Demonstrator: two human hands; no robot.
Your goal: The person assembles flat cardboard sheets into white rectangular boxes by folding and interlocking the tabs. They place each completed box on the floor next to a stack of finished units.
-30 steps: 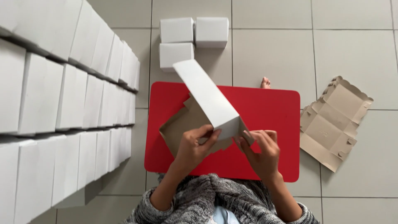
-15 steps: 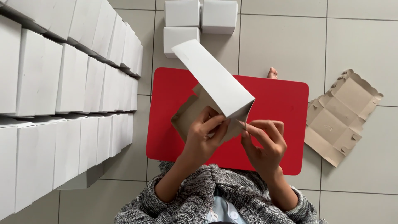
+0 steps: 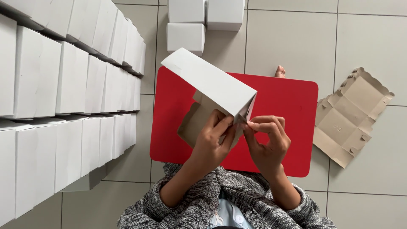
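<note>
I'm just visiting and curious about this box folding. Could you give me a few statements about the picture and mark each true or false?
1. Both hands are on the white box. True: the left hand and right hand pinch its near corner.
2. The board under the box is blue. False: it is red.
3. A flat unfolded box lies on the floor right of the board. True.
4. The finished boxes are stacked on the right. False: the rows stand on the left, with a few beyond the board.

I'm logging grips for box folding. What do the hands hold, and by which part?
Both the left hand and right hand hold the half-folded white cardboard box, pinching its near corner flap.
</note>
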